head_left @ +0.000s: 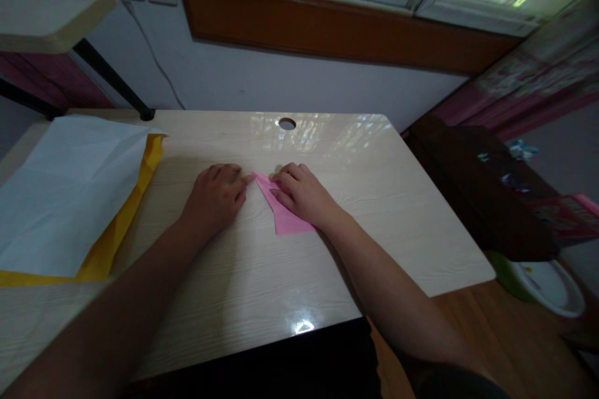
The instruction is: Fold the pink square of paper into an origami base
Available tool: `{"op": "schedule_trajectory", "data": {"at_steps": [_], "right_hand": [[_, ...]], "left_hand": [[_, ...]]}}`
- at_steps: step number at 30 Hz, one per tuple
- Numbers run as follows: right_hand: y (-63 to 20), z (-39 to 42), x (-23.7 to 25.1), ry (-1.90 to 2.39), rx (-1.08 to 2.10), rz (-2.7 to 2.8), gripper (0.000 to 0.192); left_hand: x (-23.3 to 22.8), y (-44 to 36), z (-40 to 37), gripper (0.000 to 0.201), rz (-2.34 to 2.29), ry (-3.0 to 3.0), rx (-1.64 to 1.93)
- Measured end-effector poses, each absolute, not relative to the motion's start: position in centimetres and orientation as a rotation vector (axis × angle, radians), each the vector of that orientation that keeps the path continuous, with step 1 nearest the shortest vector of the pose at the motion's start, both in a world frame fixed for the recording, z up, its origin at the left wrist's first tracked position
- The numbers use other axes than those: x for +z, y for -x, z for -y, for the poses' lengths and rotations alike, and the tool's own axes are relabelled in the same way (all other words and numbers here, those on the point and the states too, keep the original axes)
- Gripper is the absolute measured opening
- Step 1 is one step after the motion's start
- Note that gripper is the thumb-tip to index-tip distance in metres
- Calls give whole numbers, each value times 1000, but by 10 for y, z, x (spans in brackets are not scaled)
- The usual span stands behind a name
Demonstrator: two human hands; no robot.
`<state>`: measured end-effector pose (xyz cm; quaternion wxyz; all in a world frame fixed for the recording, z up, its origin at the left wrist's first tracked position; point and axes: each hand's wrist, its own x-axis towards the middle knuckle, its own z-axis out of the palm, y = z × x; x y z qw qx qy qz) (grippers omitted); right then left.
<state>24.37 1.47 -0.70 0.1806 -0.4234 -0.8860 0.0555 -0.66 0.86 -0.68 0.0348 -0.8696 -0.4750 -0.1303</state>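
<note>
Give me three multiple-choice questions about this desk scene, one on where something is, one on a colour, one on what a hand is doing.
1. Where do the white sheet and yellow sheet lie on the desk?
A. the person's left side
B. the right edge
C. under the pink paper

2. What colour is the folded paper between the hands?
A. blue
B. pink
C. green

3. What is the right hand doing?
A. raised off the desk
B. gripping a pen
C. pressing down on the folded paper

Answers:
1 A, the stack sits far left.
2 B, it is plainly pink.
3 C, its fingers lie flat on the paper, while the left hand touches the tip.
</note>
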Motion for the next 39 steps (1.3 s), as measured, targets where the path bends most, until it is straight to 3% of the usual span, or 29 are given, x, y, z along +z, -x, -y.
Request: {"op": "schedule_trajectory", "data": {"at_steps": [17, 39], "right_hand": [[-238, -10, 5, 1234, -81, 2608, 21], [-232, -12, -6, 1215, -132, 2514, 22]], "left_hand": [[-5, -4, 1, 42, 1246, 2902, -525], [-4, -3, -1, 38, 1281, 2813, -454]]}}
